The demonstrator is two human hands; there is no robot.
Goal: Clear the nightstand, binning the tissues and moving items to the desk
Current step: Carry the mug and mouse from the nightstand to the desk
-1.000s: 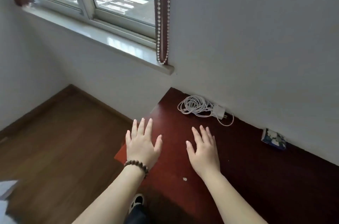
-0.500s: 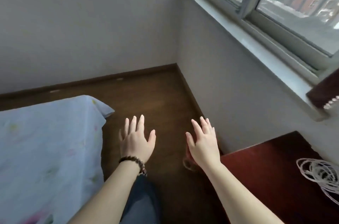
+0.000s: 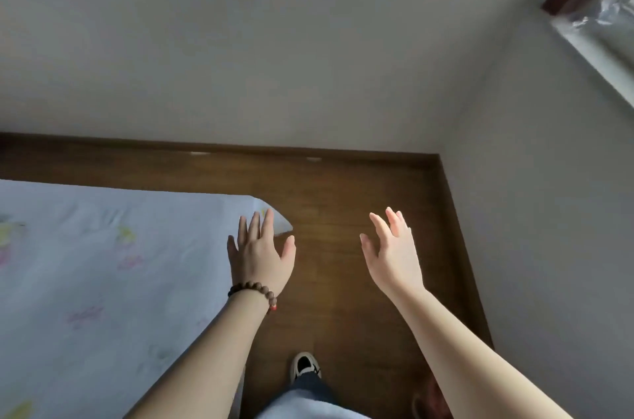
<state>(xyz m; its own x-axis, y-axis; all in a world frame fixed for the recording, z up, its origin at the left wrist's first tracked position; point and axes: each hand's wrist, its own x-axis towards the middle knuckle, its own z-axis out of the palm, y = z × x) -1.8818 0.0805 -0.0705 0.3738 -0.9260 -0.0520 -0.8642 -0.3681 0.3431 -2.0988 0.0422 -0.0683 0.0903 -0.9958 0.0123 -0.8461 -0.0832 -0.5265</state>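
Observation:
My left hand (image 3: 262, 255) is held out flat with fingers apart, a bead bracelet on its wrist, over the corner of the bed. My right hand (image 3: 392, 252) is also spread and holds nothing, above the wooden floor. No nightstand, tissues, bin or desk are in view. A small reddish corner (image 3: 430, 399) shows at the bottom edge beside my right forearm; I cannot tell what it is.
A bed with a pale blue patterned sheet (image 3: 103, 281) fills the left side. Brown wooden floor (image 3: 343, 212) runs between the bed and the grey walls (image 3: 549, 247). A window sill (image 3: 600, 34) crosses the top right corner. My shoe (image 3: 304, 365) stands on the floor below.
The view has swung left, away from the dark red tabletop with the white cable, toward the bed and room corner. Both hands stay spread and hold nothing throughout.

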